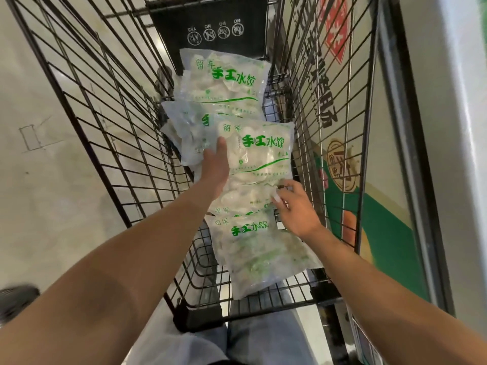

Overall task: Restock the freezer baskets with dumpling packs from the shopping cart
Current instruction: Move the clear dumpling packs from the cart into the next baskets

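while both my arms reach down into the shopping cart [110,133], my left hand [214,167] grips the left edge of the top dumpling pack [263,154], thumb laid flat over the printed face and the other fingers hidden beneath, so i cannot tell how far they curl. my right hand [295,209] meets the same pack at its lower right corner, fingers bent and fingertips [279,197] pinching the plastic edge there. the pack sits tilted, its green lettering facing up at me, lifted a little above the others and roughly in the middle of the cart's floor, nearer the right wire wall.

under it and toward the near end of the cart lies another pack [253,248], its lower corner spilling over the near edge of the basket floor; a sliver of one more shows between the two. toward the far end, a pack [226,80] leans against the black end panel [208,22], with a partly covered pack [184,122] just below it, touching the pack i hold along its upper left.

the cart's wire sides rise on either hand. beyond the right wall stands a freezer cabinet [390,180] with a printed side panel in green, red and cream. pale floor [39,180] runs along the left. my jeans [263,338] show below the cart's near rim.
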